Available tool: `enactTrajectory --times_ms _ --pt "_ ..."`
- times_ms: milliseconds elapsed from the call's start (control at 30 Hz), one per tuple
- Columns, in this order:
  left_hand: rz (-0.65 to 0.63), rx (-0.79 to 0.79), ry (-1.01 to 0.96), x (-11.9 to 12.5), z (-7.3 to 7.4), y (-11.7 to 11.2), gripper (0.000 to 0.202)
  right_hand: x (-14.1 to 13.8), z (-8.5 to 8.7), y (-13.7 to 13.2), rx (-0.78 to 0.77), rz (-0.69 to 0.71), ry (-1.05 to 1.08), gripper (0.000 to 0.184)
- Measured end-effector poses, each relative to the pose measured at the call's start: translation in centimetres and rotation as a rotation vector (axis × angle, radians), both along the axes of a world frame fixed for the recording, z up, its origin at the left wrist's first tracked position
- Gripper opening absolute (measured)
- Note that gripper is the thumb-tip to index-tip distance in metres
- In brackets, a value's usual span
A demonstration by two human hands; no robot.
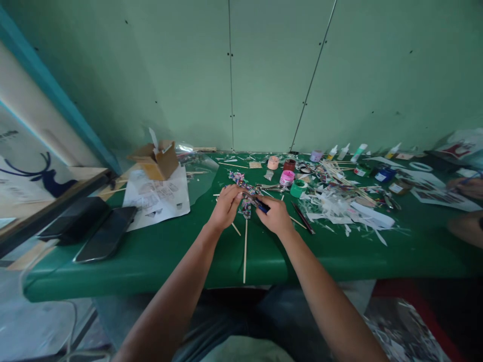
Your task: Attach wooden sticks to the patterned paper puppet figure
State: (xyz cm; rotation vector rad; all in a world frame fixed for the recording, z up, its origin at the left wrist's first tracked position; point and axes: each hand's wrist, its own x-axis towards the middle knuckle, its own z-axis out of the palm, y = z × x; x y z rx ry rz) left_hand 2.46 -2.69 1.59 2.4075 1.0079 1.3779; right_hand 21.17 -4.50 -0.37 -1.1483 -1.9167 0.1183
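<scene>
A knobbly multicoloured craft piece [246, 208] lies on the green table in front of me, with thin wooden sticks around it. My left hand [225, 207] is closed on its left side, fingertips pressed on the piece. In my right hand [277, 215] is a dark-blue-handled tool [261, 205] that looks like pliers, its front end against the piece near my left fingertips. The jaws are mostly hidden by my fingers. One wooden stick [245, 251] points from the piece toward the table's front edge.
Pink [287, 177] and green [299, 188] paint jars stand beyond my right hand. A dark pen [303, 218] and a heap of white scraps [339, 203] lie to the right. Leftward are a cardboard box [156, 160] and a phone [106, 234]. Another person's hand [466, 187] is at far right.
</scene>
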Motion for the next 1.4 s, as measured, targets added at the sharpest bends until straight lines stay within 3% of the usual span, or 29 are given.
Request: enactTrajectory --times_ms 533,900,1400 --pt "0.013 0.034 0.028 -0.1 -0.1 0.2 0.034 0.1 0.2 -0.2 -0.040 0.003 -0.015 0.034" --pt "0.003 0.017 0.034 -0.8 -0.3 0.8 0.031 0.1 0.8 -0.5 -0.142 -0.202 -0.228 0.041" --pt "0.117 -0.044 0.092 -1.1 -1.3 1.6 0.030 -0.2 1.3 -0.4 -0.234 -0.259 -0.298 0.036"
